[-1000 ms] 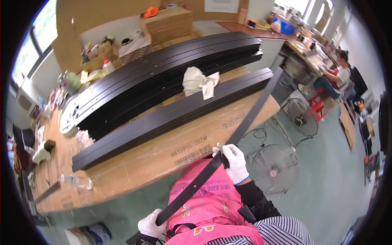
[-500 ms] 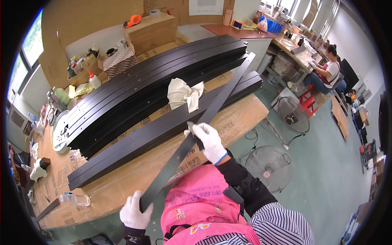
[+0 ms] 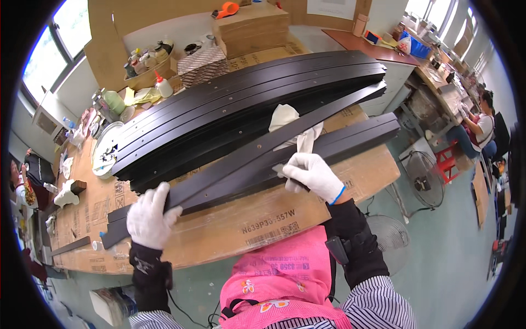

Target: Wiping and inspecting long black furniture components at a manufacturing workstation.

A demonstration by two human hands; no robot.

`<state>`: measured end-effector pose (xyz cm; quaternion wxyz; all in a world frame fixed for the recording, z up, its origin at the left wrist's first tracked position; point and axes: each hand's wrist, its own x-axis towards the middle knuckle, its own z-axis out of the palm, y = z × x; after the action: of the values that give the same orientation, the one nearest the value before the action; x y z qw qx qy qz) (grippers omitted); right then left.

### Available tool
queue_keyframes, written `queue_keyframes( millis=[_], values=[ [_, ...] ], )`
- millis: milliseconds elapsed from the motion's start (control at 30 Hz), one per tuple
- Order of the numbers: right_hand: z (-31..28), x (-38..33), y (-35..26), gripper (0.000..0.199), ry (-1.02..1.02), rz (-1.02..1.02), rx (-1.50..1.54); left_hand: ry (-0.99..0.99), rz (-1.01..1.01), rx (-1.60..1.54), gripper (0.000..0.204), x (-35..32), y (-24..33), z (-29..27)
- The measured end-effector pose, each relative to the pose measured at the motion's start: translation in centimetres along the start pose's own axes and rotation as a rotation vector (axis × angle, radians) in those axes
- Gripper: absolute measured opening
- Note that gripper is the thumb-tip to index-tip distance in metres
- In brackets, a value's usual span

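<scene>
My left hand [image 3: 150,216], in a white glove, is closed round the near-left end of a long dark flat strip [image 3: 249,152]. The strip slants across the bench over a bunched white cloth [image 3: 282,116], its far end over the far stack of long black slats [image 3: 241,104]. Beneath and in front of it lies a nearer stack of dark slats [image 3: 350,138]. My gloved right hand [image 3: 313,174] is pinched on a small tool with a grey flat tip [image 3: 278,169], just over the near stack's front edge; the fingers hide its handle.
Brown cardboard [image 3: 361,178] covers the bench. Behind the stacks are a white glue bottle [image 3: 163,86], a patterned box [image 3: 203,64] and a carton [image 3: 255,33]. Floor fans [image 3: 422,178] stand at the right. One person sits at the far-right bench; another is at the left edge.
Both hands have moved forward, and the strip has gone from a slant before my body to lying across the stacks. The right hand no longer touches the strip. My view has swung leftward.
</scene>
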<state>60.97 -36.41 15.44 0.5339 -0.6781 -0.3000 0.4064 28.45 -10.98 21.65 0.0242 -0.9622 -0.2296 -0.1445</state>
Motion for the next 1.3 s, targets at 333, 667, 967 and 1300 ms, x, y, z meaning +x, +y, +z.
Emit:
queue_keyframes(
  millis=[333, 667, 967, 1300],
  values=[
    [-7.5, 19.3, 6.1, 0.045, 0.196, 0.157, -1.18, 0.045, 0.079, 0.065, 0.053, 10.7, -3.5, -0.3],
    [-3.1, 7.4, 1.4, 0.02, 0.448, -0.8, -1.21, -0.106, 0.029, 0.112, 0.047, 14.4, -3.6, 4.7],
    [2.8, -11.6, 7.0, 0.006, 0.317, -0.137, -0.195, -0.357, -0.103, 0.277, 0.047, 14.4, -4.7, 11.0],
    [5.3, -13.0, 14.4, 0.019, 0.473, -0.125, 0.12, -0.24, -0.187, 0.185, 0.039, 13.6, -5.4, 13.4]
  ],
)
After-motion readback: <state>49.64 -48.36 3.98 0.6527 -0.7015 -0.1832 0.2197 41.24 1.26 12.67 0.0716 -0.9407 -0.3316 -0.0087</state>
